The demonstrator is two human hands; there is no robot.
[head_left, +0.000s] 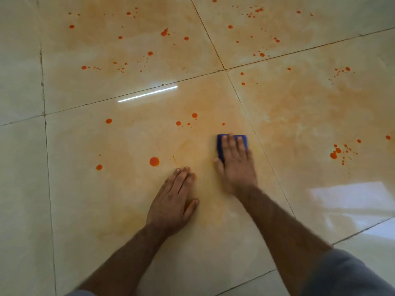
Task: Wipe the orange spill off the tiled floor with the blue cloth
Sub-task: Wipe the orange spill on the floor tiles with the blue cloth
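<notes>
Blue cloth (220, 146) under flat right hand (235, 165); left hand (173, 199) flat on tiled floor (128, 210).

A single wide-angle head camera looks steeply down and forward from close above the tiled floor (277, 210), the person's two forearms reaching in from the bottom edge.

Bare forearms, with a grey sleeve (342, 274) covering the right upper arm.
</notes>
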